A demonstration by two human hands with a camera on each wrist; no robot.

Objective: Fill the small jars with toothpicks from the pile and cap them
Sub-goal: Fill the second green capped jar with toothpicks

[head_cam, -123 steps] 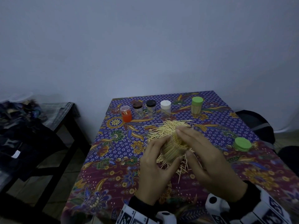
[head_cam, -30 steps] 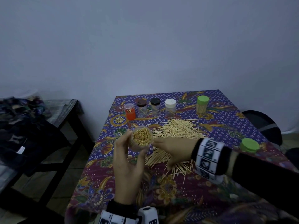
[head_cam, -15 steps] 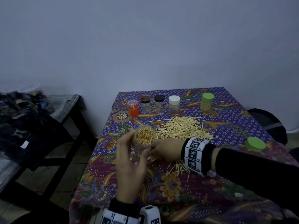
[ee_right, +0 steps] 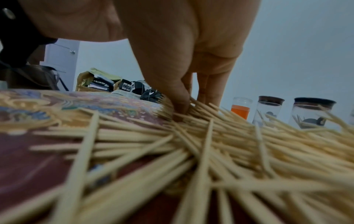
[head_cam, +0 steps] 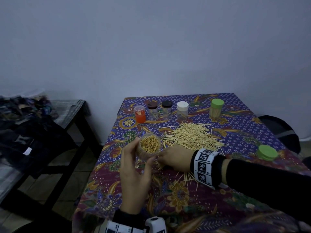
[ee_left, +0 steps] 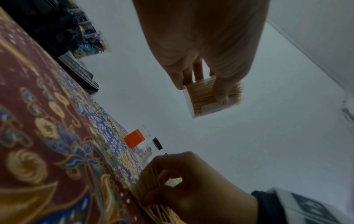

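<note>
My left hand [head_cam: 134, 174] has the open jar [head_cam: 149, 147] up off the tablecloth [head_cam: 176, 195], fingers and thumb wrapped round its clear wall, mouth tipped toward me and already packed close to full with toothpicks. My right hand [head_cam: 175, 158] is down at the near edge of the toothpick pile [head_cam: 193, 135], just right of the jar, thumb and fingertips [ee_right: 180, 104] closing on a small bunch of sticks.

Behind the pile stands the row: an orange jar [head_cam: 140, 114], two dark-lidded jars, a white-capped jar [head_cam: 182, 109] and a green-capped jar [head_cam: 216, 108] that looks filled. The loose green cap [head_cam: 267, 152] lies right of the pile, well apart from the jar I am holding.

Risks, as I judge them: the jar is tilted and brimming, so one more bunch pushed in crooked could jam across the mouth or knock sticks out onto the cloth. My pinch sits at the tangled edge of the pile, so crossed sticks may drag along and scatter. Anything standing proud of the rim would stop the cap seating.
</note>
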